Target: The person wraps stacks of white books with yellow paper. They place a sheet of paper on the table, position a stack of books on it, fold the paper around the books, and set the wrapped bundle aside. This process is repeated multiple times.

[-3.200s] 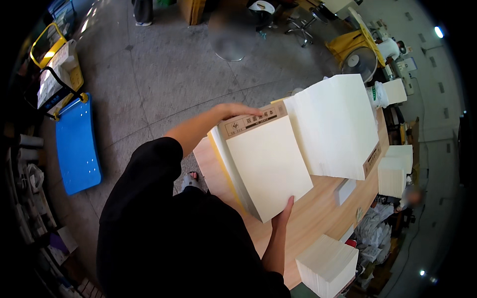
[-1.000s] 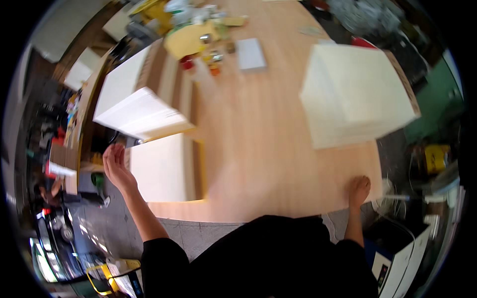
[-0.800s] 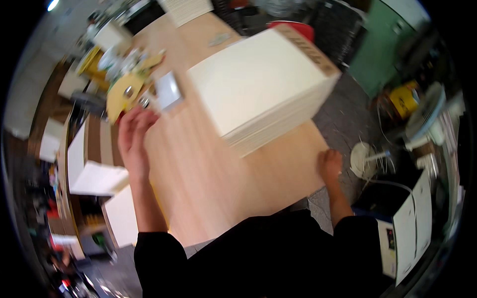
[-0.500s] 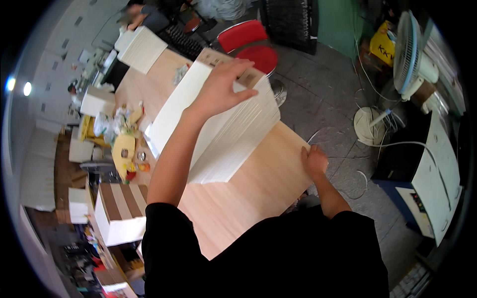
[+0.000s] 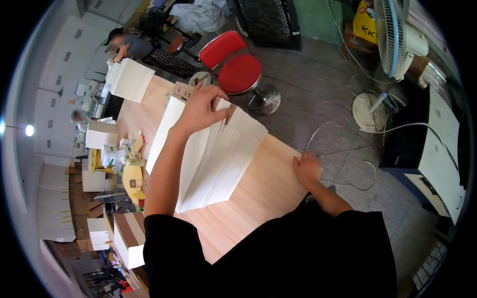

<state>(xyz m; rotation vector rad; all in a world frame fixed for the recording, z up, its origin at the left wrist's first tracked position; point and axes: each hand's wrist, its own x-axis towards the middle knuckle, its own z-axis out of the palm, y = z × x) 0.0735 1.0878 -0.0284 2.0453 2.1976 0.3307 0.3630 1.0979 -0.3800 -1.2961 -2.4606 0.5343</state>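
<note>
A tall stack of white cardboard sheets (image 5: 223, 164) stands on a pale wooden table (image 5: 258, 181), with some brown printed face showing at its far end. My left hand (image 5: 202, 110) reaches over the far edge of the stack, its fingers curled round the upper sheets. Those sheets are bent up and fanned a little apart from the ones below. At the table's right edge, my right hand (image 5: 308, 170) rests with its fingers curled over the rim.
Beyond the table stand a red chair (image 5: 239, 73) and a person (image 5: 130, 47) beside another sheet stack (image 5: 133, 80). A fan (image 5: 368, 111) and a white-topped cabinet (image 5: 439, 144) are on the right, with cables on the floor. Bags and small items (image 5: 131, 154) crowd the left.
My left hand has gone from lying fairly flat on top of the stack to gripping its far edge, and the upper sheets have lifted. My right hand stays at the table edge. The view has shifted.
</note>
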